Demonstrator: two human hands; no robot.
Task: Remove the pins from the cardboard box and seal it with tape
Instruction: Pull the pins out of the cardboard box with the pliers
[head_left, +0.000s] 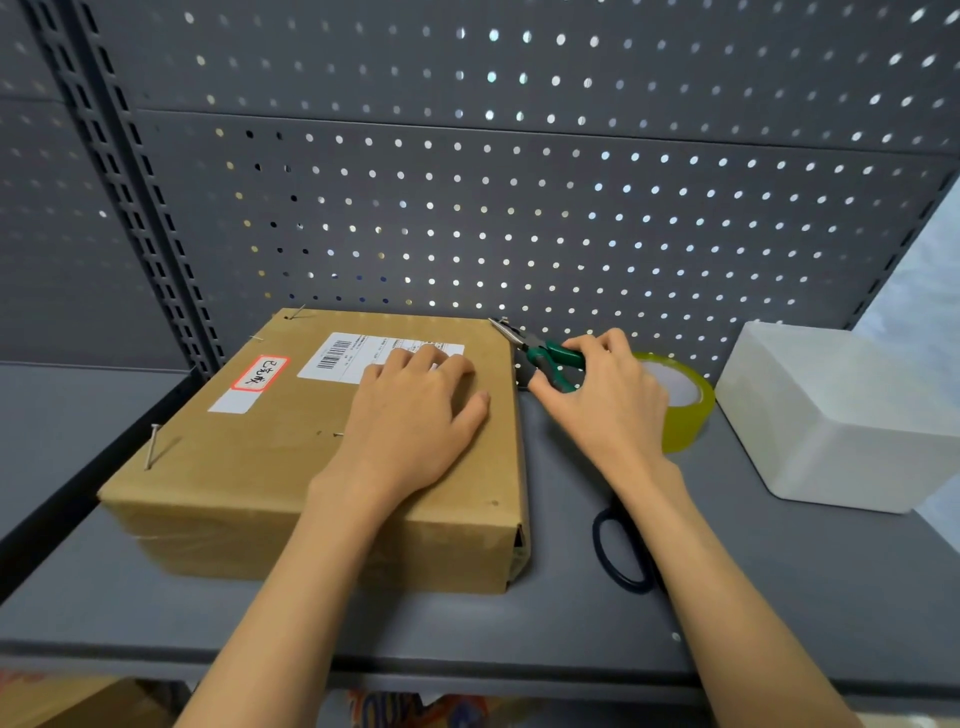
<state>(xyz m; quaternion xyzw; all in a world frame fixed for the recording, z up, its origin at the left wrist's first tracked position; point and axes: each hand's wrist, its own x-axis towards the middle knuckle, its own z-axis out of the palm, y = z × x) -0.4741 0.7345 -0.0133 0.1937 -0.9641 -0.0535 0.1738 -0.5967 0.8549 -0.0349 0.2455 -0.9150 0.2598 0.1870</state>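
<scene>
My left hand (415, 410) lies flat on top of the one cardboard box (291, 441), its fingers straight and slightly spread, the fingertips reaching onto the white shipping label (343, 356). The box sits on the grey shelf (363, 623), left of centre, its far edge near the pegboard (519, 208) behind. A second label, red-bordered with handwriting (260, 373), is stuck further left on the lid.

My right hand (608, 395) is just right of the box, its fingers curled round the green handles of one pair of pliers (545, 358). The pliers' thin nose points to the far right corner of the box, and there I can make out one pin (503, 320) at the tip; whether the nose actually pinches it I cannot tell.

I count three more pins standing out of the lid: one long one at the near left edge (152, 446), one at the far left corner (297, 313), and a short one on the left edge between them (256, 339). A tiny one may show near my left wrist, but it is too small to be sure.

One roll of yellowish tape (688, 410) lies flat behind my right hand, partly hidden by it. One white plastic container (841, 415) stands at the far right of the shelf. One dark ring (618, 551) lies beside my right forearm, partly covered by it.
</scene>
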